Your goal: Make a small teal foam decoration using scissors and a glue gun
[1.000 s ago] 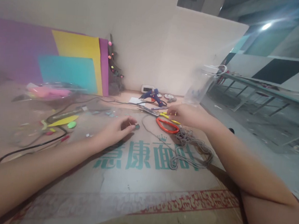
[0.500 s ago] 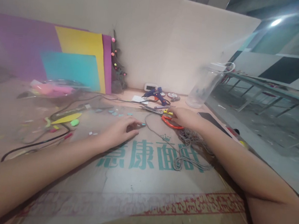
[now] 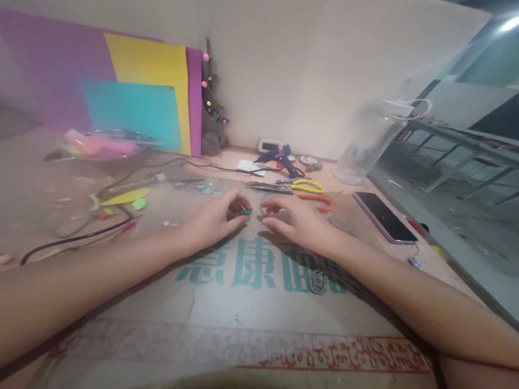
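Observation:
Near the middle of the cardboard sheet, my left hand (image 3: 219, 218) pinches a small teal piece (image 3: 245, 213) between thumb and fingers. My right hand (image 3: 300, 223) faces it a short way off, fingers curved, with a gap between thumb and forefinger. Grey cord (image 3: 318, 280) lies in loops beneath my right wrist, partly hidden by it; whether its end touches my right fingertips is unclear. Just beyond my right hand lie scissors with an orange handle (image 3: 324, 201) and a yellow-handled tool (image 3: 307, 186). Several teal scraps (image 3: 208, 189) lie beyond my left hand.
A blue glue gun (image 3: 282, 159) rests at the back near a small white digital clock (image 3: 270, 145). A clear plastic jug (image 3: 362, 145) and a phone (image 3: 384, 217) are on the right. Coloured sheets (image 3: 135, 113) lean at the left, with a black cable (image 3: 76, 237) in front.
My right hand has let go of the scissors and moved left and nearer, towards my left hand. The left hand still holds the teal piece. The view has shifted slightly.

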Motion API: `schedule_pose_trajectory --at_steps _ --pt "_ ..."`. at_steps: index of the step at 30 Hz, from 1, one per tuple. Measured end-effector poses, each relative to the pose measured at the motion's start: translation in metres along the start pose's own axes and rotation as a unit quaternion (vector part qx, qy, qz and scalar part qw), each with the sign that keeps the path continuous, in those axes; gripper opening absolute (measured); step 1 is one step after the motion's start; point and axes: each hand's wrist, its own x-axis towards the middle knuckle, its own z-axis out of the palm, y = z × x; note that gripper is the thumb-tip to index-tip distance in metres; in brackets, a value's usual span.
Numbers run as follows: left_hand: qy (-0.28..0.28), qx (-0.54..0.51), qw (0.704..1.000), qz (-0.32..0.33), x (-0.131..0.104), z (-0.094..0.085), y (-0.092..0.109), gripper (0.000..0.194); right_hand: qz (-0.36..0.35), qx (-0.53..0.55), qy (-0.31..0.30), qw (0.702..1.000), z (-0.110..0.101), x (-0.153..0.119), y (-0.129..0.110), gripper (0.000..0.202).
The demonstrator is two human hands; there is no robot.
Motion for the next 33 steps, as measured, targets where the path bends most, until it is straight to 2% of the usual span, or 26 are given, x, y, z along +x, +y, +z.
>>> schedule_pose_trajectory --at_steps 3,6,13,17,18,20,21,22,26,33 --pt "0.005 -0.018 1.000 0.010 -0.001 -0.001 0.004 0.022 -0.002 0.046 0.022 0.999 0.017 -0.001 0.003 0.027" --pt "-0.001 -0.021 0.999 0.037 -0.004 -0.002 0.011 0.029 0.003 0.068 0.047 0.997 0.024 0.000 0.002 0.023" --pt "0.006 0.042 0.990 0.138 -0.010 -0.002 0.022 0.046 -0.005 0.103 0.054 0.993 0.024 -0.003 -0.006 0.014" --pt "0.012 0.035 0.991 0.129 -0.010 -0.003 0.021 0.056 0.023 0.111 0.062 0.992 0.021 -0.003 -0.008 0.012" --pt "0.035 0.028 0.992 0.118 -0.010 -0.004 0.020 0.054 0.037 0.113 0.065 0.991 0.020 -0.003 -0.008 0.011" --pt "0.090 0.030 0.992 0.089 -0.007 -0.006 0.017 0.033 0.060 0.114 0.072 0.989 0.019 -0.002 -0.008 0.011" --pt "0.110 0.039 0.991 0.073 -0.006 -0.008 0.016 0.021 0.067 0.112 0.074 0.989 0.018 -0.001 -0.007 0.011" --pt "0.116 0.054 0.990 0.058 -0.004 -0.009 0.015 0.018 0.072 0.108 0.075 0.989 0.019 -0.001 -0.007 0.011" --pt "0.083 0.076 0.993 0.041 -0.001 -0.012 0.012 0.027 0.058 0.086 0.063 0.993 0.022 -0.002 -0.004 0.008" --pt "0.015 0.119 0.982 0.147 -0.002 -0.009 0.012 0.018 -0.014 0.056 0.035 0.998 0.023 -0.004 -0.002 0.007"
